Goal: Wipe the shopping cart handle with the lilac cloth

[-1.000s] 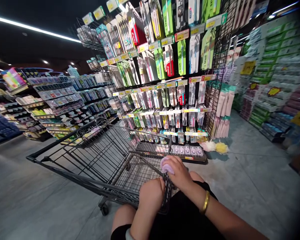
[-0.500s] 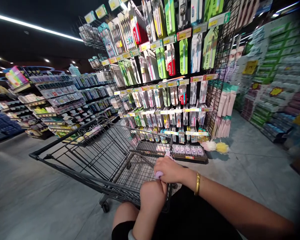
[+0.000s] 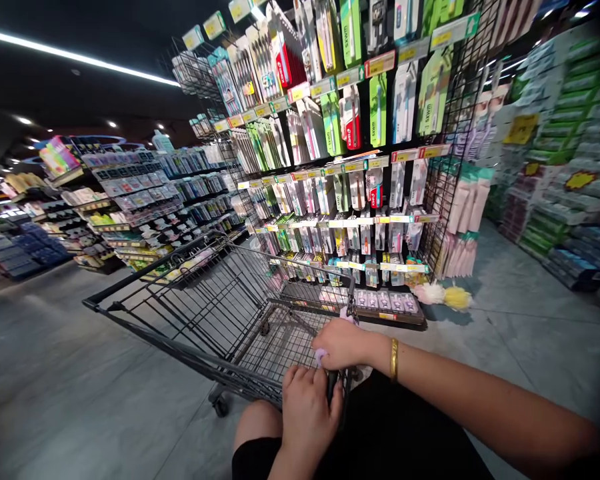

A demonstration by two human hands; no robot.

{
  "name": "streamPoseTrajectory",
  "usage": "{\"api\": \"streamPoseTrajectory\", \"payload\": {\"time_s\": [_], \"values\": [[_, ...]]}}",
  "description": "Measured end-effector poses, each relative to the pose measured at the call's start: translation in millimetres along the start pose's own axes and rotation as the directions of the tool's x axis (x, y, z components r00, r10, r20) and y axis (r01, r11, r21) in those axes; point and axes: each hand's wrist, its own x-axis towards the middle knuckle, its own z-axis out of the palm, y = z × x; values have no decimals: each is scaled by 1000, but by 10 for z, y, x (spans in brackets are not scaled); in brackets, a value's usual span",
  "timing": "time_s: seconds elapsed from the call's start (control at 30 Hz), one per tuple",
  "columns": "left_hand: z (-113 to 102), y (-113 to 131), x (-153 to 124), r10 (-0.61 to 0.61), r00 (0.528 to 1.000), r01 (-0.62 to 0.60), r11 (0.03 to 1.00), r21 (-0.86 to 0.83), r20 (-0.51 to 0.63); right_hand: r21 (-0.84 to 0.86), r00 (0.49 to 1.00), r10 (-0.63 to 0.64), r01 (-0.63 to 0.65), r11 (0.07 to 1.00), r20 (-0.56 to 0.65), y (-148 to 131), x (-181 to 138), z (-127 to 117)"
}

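Note:
A black wire shopping cart [image 3: 200, 313] stands in front of me, its basket bare. My left hand [image 3: 307, 407] is wrapped round the cart's handle bar [image 3: 333, 387] at the near end. My right hand [image 3: 345, 343], with a gold bangle on the wrist, lies just beyond it over the handle, its fingers closed on a small pale purple thing [image 3: 321, 355] that is mostly hidden. Both hands nearly touch.
A wire rack of hanging toothbrush packs [image 3: 350, 167] stands right behind the cart. Shelves of small goods [image 3: 130, 200] run off to the left, stacked packs [image 3: 560, 133] to the right. Two fluffy puffs [image 3: 445, 295] lie on the grey tiled floor.
My right hand has come down onto the cart handle with the purple thing and my left hand has shifted its hold on the bar. The view has turned slightly left.

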Motion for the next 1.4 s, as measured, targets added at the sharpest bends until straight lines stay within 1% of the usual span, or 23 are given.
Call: {"api": "streamPoseTrajectory", "payload": {"time_s": [0.07,0.13,0.2,0.23,0.3,0.37,0.43,0.47,0.5,0.53,0.63,0.7,0.77,0.87,0.97,1.03,1.1,1.13,1.17,1.23,1.3,1.4], "values": [[-20,10,2,-5,999,4,1000,10,32,-21,999,46,-46,999,26,122,33,-34],[-20,32,10,-15,999,15,1000,12,40,-39,990,136,-135,990,28,238,73,-66],[2,54,17,-26,999,25,1000,4,37,-54,977,212,-211,976,6,274,94,-74],[18,61,16,-31,999,32,1000,-1,34,-60,973,230,-230,971,-3,252,90,-65],[48,65,5,-44,999,44,999,-9,18,-55,978,207,-207,977,-16,158,50,-23],[64,61,-19,-50,999,50,999,-18,-5,-15,995,100,-100,995,-17,70,-10,25],[63,60,-50,-46,999,46,999,-25,-19,30,1000,2,-1,1000,-13,71,-52,46],[57,62,-63,-43,999,42,999,-28,-20,38,1000,-5,6,999,-7,113,-57,42],[52,68,-74,-39,999,39,999,-30,-19,32,1000,28,-28,999,1,175,-50,30],[47,75,-82,-39,999,38,999,-31,-21,15,996,88,-88,996,4,249,-32,16],[49,99,-89,-44,998,43,999,-25,-38,-39,966,258,-259,965,-28,441,44,-15],[57,109,-90,-45,998,44,999,-18,-41,-51,953,300,-302,952,-49,492,76,-8],[63,112,-101,-41,998,40,999,-14,-38,-51,951,305,-308,950,-52,489,75,13],[62,108,-148,-27,998,25,999,-22,-53,-43,953,298,-300,953,-44,425,16,42],[59,94,-221,-14,996,10,999,-45,-84,-24,963,266,-267,963,-42,258,-87,77],[54,76,-274,-8,995,2,998,-56,-95,8,984,170,-170,985,-44,88,-160,112],[41,55,-324,1,996,-7,998,-67,-95,45,998,44,-42,998,-47,-62,-214,140],[30,46,-345,5,996,-11,997,-73,-91,61,999,-1,4,998,-45,-100,-230,144],[18,38,-365,8,996,-15,997,-80,-85,74,999,-20,23,997,-40,-102,-236,140],[-9,32,-394,8,997,-15,996,-91,-78,85,1000,21,-19,996,-22,11,-224,109],[-30,38,-414,8,997,-15,995,-94,-77,71,990,140,-139,988,-3,231,-198,68],[-37,53,-433,12,996,-20,995,-95,-84,31,954,301,-300,953,-18,521,-178,49]]}}
